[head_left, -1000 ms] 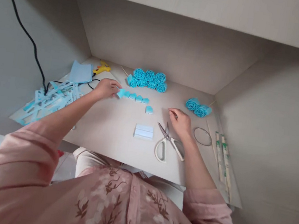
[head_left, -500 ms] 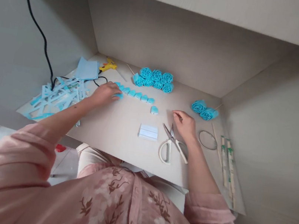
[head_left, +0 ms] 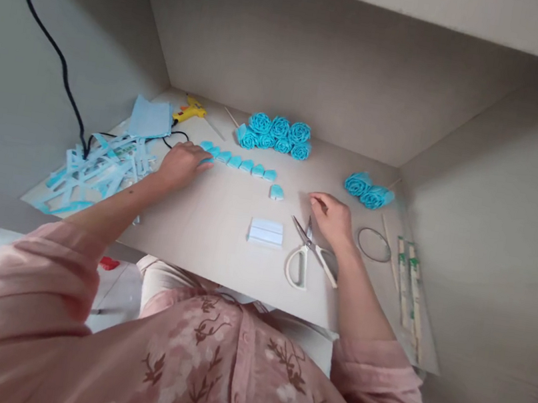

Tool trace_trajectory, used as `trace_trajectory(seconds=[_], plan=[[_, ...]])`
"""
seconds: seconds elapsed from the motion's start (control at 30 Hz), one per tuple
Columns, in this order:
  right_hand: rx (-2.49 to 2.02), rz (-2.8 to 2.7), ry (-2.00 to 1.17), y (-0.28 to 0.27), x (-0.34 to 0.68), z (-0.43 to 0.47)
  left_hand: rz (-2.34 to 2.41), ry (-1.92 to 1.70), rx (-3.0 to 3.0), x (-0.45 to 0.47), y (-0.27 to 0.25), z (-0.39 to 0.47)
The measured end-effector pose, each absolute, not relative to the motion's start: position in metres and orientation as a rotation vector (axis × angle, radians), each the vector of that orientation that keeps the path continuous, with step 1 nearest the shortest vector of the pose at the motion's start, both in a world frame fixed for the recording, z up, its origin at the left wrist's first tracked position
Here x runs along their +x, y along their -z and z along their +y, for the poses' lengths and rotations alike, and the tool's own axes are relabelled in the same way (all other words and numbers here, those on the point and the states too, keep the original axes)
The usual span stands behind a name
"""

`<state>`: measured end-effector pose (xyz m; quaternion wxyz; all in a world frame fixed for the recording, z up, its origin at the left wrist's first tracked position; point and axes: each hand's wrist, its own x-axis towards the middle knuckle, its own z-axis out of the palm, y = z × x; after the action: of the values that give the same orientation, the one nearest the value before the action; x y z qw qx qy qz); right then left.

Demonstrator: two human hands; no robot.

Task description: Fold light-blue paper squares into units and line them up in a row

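My left hand is at the left end of a row of blue petals, its fingers bent down over one blue petal, which the fingertips partly hide. My right hand rests on the table with its fingers curled together, and I see nothing in them. Just below it lie scissors with white handles, blades slightly apart. Between the hands sits a single blue petal, apart from the row. Nearer to me is a folded pale blue stack.
Blue fabric roses lie at the back, with two more roses on the right. A wire ring and wrapped sticks are at the right edge. Left are a yellow glue gun, pale blue sheets, cut scraps and a black cord.
My left hand has shifted slightly toward the row, bringing the blue petal under its fingers up to the row's left end. My right hand stays in place. The view has tilted a little.
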<state>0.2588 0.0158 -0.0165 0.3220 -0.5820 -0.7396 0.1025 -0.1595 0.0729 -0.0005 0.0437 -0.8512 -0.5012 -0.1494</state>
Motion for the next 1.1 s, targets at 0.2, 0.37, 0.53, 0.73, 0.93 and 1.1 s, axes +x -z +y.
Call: trace_trajectory(seconds=[0.2, 0.37, 0.53, 0.73, 0.93, 1.1], plan=[[-1.508, -1.942, -0.267, 0.019, 0.259, 0.017, -1.187, 0.558, -2.752, -0.09, -0.031, 0.019], [-1.541, -1.93, -0.282, 0.017, 0.259, 0.018, -0.795, 0.206, -3.088, -0.023, -0.034, -0.034], [-1.544, -1.944, -0.273, 0.011, 0.259, 0.015, -0.905, -0.014, -3.056, -0.002, -0.017, -0.043], [-1.501, -1.934, -0.27, 0.009, 0.256, 0.014, -0.912, 0.003, -3.031, -0.002, -0.011, -0.043], [-1.521, -1.932, -0.287, 0.01, 0.256, 0.014, -0.939, 0.206, -3.217, -0.012, -0.021, -0.035], [-1.509, -1.94, -0.29, 0.011, 0.255, 0.014, -1.28, 0.533, -3.02, -0.019, -0.041, 0.001]])
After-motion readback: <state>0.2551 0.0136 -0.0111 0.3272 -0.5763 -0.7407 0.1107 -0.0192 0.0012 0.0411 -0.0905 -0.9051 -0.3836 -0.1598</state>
